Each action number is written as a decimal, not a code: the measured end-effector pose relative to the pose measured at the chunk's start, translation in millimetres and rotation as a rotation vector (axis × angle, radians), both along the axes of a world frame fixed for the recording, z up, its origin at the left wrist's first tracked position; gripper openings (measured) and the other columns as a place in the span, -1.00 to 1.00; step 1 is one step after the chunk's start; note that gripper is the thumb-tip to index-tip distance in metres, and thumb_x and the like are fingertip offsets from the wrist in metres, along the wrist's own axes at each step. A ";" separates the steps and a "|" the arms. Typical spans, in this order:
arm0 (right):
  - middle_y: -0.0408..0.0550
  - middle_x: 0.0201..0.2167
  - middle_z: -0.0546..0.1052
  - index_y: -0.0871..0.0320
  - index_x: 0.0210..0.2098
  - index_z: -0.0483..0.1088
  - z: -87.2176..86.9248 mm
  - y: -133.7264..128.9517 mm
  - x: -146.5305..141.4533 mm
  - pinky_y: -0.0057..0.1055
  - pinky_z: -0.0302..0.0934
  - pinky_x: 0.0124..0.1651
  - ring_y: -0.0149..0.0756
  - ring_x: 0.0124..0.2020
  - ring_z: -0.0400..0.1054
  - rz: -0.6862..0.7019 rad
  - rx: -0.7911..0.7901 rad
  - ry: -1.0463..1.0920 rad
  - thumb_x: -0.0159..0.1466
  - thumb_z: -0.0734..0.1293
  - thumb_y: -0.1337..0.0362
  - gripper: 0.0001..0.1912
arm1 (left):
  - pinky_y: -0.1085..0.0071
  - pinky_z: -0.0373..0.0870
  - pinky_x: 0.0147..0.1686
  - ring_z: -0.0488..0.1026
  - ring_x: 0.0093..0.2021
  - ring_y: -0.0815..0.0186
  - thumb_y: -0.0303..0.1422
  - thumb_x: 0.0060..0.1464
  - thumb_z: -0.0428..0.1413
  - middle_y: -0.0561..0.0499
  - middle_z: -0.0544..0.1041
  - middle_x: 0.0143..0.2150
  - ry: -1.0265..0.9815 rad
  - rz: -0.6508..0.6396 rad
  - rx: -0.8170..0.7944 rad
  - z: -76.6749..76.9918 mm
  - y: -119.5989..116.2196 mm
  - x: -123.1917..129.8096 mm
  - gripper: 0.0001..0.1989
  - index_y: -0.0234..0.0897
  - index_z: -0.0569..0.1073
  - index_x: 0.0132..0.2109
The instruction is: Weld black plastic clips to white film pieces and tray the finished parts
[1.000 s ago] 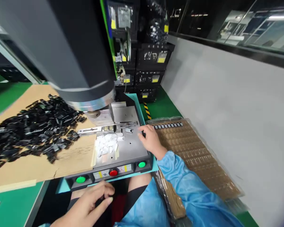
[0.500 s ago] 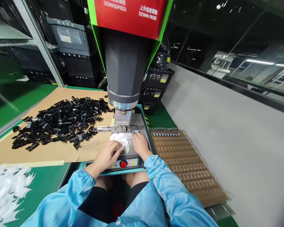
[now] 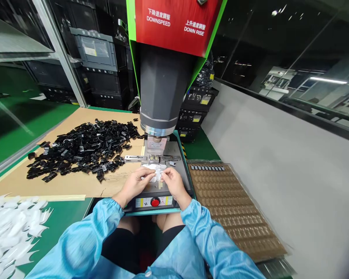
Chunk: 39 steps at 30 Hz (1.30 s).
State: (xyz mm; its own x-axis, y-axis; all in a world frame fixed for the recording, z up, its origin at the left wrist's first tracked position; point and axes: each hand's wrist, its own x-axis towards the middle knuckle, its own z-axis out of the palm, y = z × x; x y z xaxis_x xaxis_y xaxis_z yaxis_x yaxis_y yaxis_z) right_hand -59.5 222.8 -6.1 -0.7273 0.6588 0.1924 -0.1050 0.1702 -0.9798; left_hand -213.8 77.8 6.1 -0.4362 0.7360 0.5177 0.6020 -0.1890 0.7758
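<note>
Left hand (image 3: 134, 185) and right hand (image 3: 174, 184) now closer together over white pieces (image 3: 153, 166); both curled (can't tell if clamped).

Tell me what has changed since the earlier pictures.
The left hand moved forward from over the lap to the white pieces; the right hand moved left from the metal plate's right edge to them too. Whether either holds one is unclear. The black pile and the loose grey piece stayed put.
</note>
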 end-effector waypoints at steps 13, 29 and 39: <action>0.03 -0.03 0.66 0.04 0.05 0.56 15.5 47.4 -47.4 -0.29 0.35 0.18 -0.14 0.10 0.48 -0.237 0.992 -0.385 0.54 0.19 0.27 -0.70 | 0.13 0.56 0.15 0.61 0.07 0.10 -0.35 0.43 0.04 -0.13 0.66 0.08 0.476 0.136 -0.201 -23.5 61.0 -62.5 -0.71 -0.18 0.65 0.07; 0.09 0.41 0.40 0.05 0.46 0.31 25.5 26.3 -56.8 0.14 -0.03 0.49 0.11 0.50 0.05 -0.059 1.167 -0.652 0.46 0.22 0.34 -0.41 | -0.17 0.28 0.32 0.32 0.34 -0.13 -0.28 0.36 0.10 -0.25 0.50 0.30 0.444 0.213 -0.361 2.5 49.4 -22.2 -0.59 -0.18 0.50 0.29; 0.11 0.12 0.54 0.09 0.22 0.51 31.5 -25.9 -91.3 -0.07 0.17 0.28 0.02 0.18 0.27 -0.005 1.107 -0.470 0.45 0.30 0.29 -0.62 | -0.05 0.37 0.22 0.42 0.22 -0.12 -0.10 0.32 0.17 -0.24 0.51 0.19 0.301 0.616 -0.418 -12.8 -111.8 -78.3 -0.54 -0.17 0.45 0.26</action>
